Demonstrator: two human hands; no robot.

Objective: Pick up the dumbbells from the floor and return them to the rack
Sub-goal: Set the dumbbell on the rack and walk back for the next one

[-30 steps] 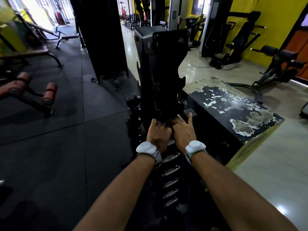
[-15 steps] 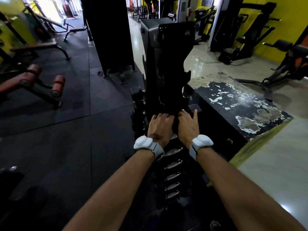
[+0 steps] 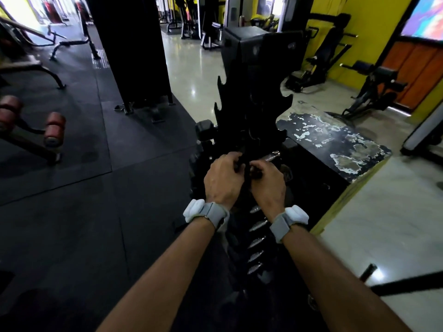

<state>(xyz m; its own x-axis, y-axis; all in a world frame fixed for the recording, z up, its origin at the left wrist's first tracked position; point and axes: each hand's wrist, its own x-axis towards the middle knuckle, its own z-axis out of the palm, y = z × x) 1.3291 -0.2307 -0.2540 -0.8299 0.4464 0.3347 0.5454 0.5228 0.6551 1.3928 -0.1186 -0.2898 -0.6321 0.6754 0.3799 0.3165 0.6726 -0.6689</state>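
Both of my hands sit side by side at the middle of the tall black steel dumbbell rack (image 3: 261, 97), wrists toward me. My left hand (image 3: 224, 179) has its fingers curled down over something dark at the rack's central spine, and my right hand (image 3: 268, 183) is curled the same way just beside it, knuckles almost touching the left; what exactly each hand grips is lost in shadow, so I cannot tell whether they hold a dumbbell or the rack itself. Just beyond my right fingertips a dumbbell with a knurled chrome handle (image 3: 272, 156) rests in its cradle, and a black round dumbbell head (image 3: 203, 130) sticks out beyond my left fingers. Nearer me than my fingers, a column of racked chrome handles (image 3: 257, 240) runs down between my wrists. Each wrist carries a white and grey wristband (image 3: 206, 213). Off past my right fingers lies a black platform with peeling paint (image 3: 335, 144).
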